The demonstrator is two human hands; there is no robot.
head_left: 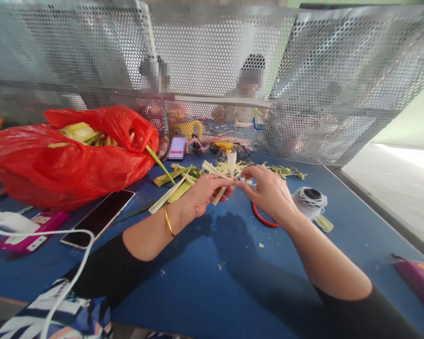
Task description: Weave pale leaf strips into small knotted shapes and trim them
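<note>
Crossed pale leaf strips (231, 165) are held up over the middle of the blue table, their ends sticking out in several directions. My left hand (207, 190), closed, pinches them near the crossing. From the other side my right hand (268, 190) reaches in, its thumb and a finger closed at that same crossing. The exact contact of the right fingertips is partly hidden. Behind and left of my hands lie more cut leaf pieces (178, 190). Beyond them, thin yellowish shreds (240, 167) are scattered. A curved red handle or loop (263, 217) rests below my right hand.
A red plastic bag (102, 169) of leaf stalks fills the left. Near it lie a dark smartphone (99, 219), a magenta power strip (38, 230) and a white cable (86, 256). A white spool (310, 201) stands right. A perforated metal partition (212, 52) closes the back; two people sit beyond.
</note>
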